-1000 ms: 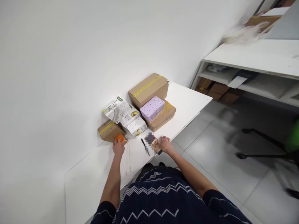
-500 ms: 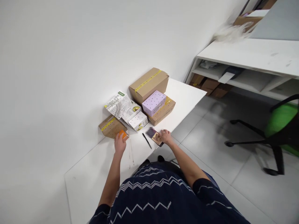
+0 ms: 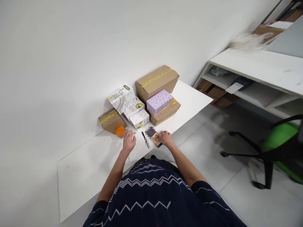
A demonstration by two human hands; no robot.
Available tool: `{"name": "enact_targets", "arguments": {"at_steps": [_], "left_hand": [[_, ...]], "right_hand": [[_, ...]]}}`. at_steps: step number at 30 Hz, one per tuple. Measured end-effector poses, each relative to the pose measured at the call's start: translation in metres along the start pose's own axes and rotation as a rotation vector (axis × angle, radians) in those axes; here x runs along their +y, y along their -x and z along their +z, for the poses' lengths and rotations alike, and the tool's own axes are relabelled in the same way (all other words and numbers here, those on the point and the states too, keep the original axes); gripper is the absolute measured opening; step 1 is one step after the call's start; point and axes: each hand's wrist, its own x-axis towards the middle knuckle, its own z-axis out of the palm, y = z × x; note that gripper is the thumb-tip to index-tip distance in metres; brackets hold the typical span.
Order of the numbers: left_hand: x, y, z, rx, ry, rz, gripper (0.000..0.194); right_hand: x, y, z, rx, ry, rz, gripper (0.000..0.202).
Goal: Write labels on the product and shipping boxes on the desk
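My left hand (image 3: 129, 141) is empty, its fingers spread just right of a small orange box (image 3: 120, 131). That box stands against a brown carton with yellow tape (image 3: 111, 121). My right hand (image 3: 165, 138) has its fingers curled over the edge of a tan picture card (image 3: 155, 139). Something dark shows beneath the card, and a pixelated patch hides the part beyond it. Between my hands lies a black pen (image 3: 143, 136), its lower end pixelated.
White avocado-printed boxes (image 3: 139, 118) stand by the wall. Behind them rests a large brown carton (image 3: 157, 82). A lilac box (image 3: 159, 102) sits on a flatter brown carton (image 3: 165, 114). The white table (image 3: 90, 160) ends near my body. A green chair (image 3: 280, 137) stands at right.
My left hand has let go of the orange box and moved right, opening its fingers. The orange box stays by the taped carton. My right hand remains at the card. The view has shifted.
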Motion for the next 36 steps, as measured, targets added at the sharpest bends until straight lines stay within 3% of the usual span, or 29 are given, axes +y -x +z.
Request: {"name": "enact_targets", "arguments": {"at_steps": [4,9,11,18,24,29,32,36], "left_hand": [[0.039,-0.044,-0.007,0.087,0.133,0.149,0.036],[0.097,-0.114,-0.004,0.100,0.279,0.296,0.083],[0.114,-0.136,0.002,0.094,0.313,0.309,0.093],[0.134,-0.168,0.023,0.070,0.303,0.301,0.088],[0.130,-0.158,0.016,0.111,0.433,0.225,0.080],[0.096,-0.114,-0.006,-0.036,0.880,0.010,0.077],[0.068,-0.079,-0.020,-0.112,1.151,-0.148,0.075],[0.038,-0.036,-0.028,-0.113,1.287,-0.263,0.069]], "right_hand": [[0.002,0.000,0.001,0.057,-0.055,0.012,0.055],[0.004,0.000,0.004,0.067,-0.062,-0.009,0.054],[0.004,0.000,0.004,0.061,-0.059,-0.016,0.053],[0.001,0.001,0.001,0.063,-0.091,-0.015,0.053],[0.001,-0.001,0.000,0.067,-0.177,-0.006,0.050],[0.006,0.003,-0.014,0.120,-0.399,-0.002,0.057],[0.000,0.014,-0.033,0.171,-0.830,-0.036,0.065],[-0.023,0.032,-0.064,0.015,-1.407,-0.289,0.079]]}}
